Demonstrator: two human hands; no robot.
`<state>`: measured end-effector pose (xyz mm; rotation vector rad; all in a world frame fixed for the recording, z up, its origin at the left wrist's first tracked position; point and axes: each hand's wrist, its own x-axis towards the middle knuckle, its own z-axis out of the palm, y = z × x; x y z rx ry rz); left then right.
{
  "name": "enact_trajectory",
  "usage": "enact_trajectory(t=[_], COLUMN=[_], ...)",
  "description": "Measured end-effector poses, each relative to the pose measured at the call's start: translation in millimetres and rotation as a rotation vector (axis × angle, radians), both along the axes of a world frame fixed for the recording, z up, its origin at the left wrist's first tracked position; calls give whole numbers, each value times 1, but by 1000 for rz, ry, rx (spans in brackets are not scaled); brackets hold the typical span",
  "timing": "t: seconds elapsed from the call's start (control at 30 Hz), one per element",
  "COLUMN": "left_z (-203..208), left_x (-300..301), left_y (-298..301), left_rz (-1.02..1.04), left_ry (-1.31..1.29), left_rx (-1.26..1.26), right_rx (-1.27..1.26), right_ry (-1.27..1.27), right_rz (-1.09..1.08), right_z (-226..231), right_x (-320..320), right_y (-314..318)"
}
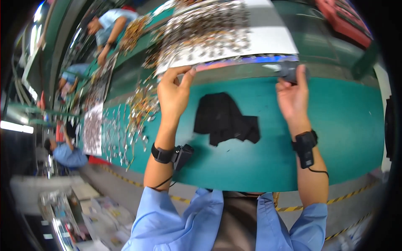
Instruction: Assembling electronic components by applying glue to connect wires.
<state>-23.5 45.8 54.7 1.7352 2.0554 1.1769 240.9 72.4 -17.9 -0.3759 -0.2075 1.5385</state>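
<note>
My left hand (173,94) is raised over the far edge of the green tabletop, thumb and fingertips pinched together. Whatever is between them, if anything, is too small and blurred to make out. To the right, my right hand (293,98) grips a dark grey rounded object (289,71) with a pale tip pointing left; blur hides its exact kind. A crumpled black cloth (226,117) lies on the green tabletop (343,125) between my two forearms, touched by neither hand. Both of my wrists carry strapped black devices.
A white board (274,37) covered with rows of small cable pieces lies beyond my hands. Loose wire bundles (140,104) spread over the table at left. Several people in blue (69,155) sit or lean along the line to the left. A red object (345,21) stands far right.
</note>
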Motion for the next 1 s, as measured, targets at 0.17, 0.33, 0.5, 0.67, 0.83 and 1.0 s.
enact_trajectory(t=[0.17, 0.33, 0.5, 0.67, 0.83, 1.0], left_z=[-23, -52, -56, -54, -36, -24], left_x=[-71, -117, -136, -156, -157, -139], left_y=[-136, -220, -237, -232, -192, -127], left_rz=[132, 451, 547, 523, 427, 234], left_ry=[-36, -95, -21, 89, 239, 358], left_rx=[177, 246, 242, 203, 164, 124], right_rx=[97, 170, 180, 197, 184, 151], right_ry=[-30, -1, -25, -18, -23, -22], right_rz=[83, 143, 152, 175, 165, 149], right_z=[4, -6, -10, -13, -11, -6], right_x=[-4, 13, 23, 30, 29, 23], right_y=[-10, -11, -17, -14, -16, -17])
